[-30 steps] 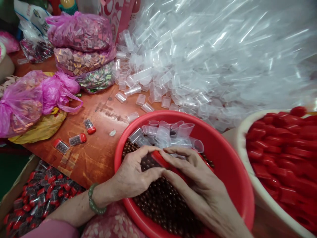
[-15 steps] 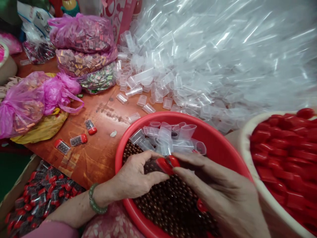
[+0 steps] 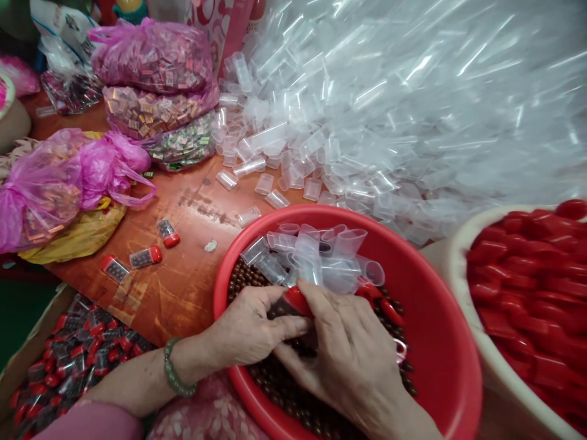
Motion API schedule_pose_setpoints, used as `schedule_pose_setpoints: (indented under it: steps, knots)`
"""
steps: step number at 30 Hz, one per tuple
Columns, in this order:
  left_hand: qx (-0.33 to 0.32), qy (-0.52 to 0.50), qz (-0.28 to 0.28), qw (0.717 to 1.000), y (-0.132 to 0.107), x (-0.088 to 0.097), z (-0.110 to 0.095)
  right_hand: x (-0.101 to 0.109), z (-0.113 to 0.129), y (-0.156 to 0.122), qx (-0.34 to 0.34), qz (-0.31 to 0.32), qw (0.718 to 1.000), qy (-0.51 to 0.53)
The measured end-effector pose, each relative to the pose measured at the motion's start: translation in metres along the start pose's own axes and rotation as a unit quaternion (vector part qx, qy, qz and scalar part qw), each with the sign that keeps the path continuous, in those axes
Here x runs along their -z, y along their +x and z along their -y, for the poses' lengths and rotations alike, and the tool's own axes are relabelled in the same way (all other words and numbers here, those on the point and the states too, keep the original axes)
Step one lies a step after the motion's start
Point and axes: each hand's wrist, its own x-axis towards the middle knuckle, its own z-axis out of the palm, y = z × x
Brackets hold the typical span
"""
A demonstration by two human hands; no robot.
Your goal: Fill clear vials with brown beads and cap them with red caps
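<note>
My left hand (image 3: 247, 324), with a green bead bracelet at its wrist, grips a small clear plastic container (image 3: 280, 309) of dark balls between thumb and fingers. At its right end sits a red cap (image 3: 298, 299). My right hand (image 3: 355, 351) is closed around that end, fingers pressed against the cap; its palm side is hidden. Both hands are over a red basin (image 3: 463, 366). Inside it lie brown chocolate-like balls (image 3: 298, 400), a cluster of clear empty containers (image 3: 308, 256) and some loose red caps (image 3: 392, 310).
A white tub (image 3: 458, 269) of red caps stands at right. Clear containers (image 3: 284, 146) are heaped behind the basin. On the orange tabletop (image 3: 192, 244) lie filled containers (image 3: 145, 256) and pink bags (image 3: 151, 58). A box of filled containers (image 3: 87, 348) is lower left.
My right hand has moved left and closed over the end of the container. The red cap, earlier at an angle by my right fingertips, now sits on the container's end. My left hand barely moved.
</note>
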Motion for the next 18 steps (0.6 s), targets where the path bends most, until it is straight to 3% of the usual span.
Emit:
schedule_pose_setpoints:
  steps: [8, 12, 15, 18]
  knots:
    - [0.0, 0.031, 0.013, 0.999, -0.003, 0.003, 0.004, -0.001, -0.002, 0.002, 0.036, -0.016, 0.999, -0.019]
    - [-0.018, 0.077, 0.019, 0.997, -0.005, 0.005, 0.005, 0.0, 0.005, 0.003, 0.023, -0.014, 1.0, 0.001]
    - [-0.032, 0.132, 0.007, 0.991, -0.011, 0.002, 0.002, 0.007, 0.007, 0.002, -0.006, 0.01, 0.999, 0.03]
    - [-0.061, 0.211, -0.026, 0.975, -0.025, 0.002, -0.004, 0.015, -0.005, -0.002, -0.047, 0.072, 0.99, 0.111]
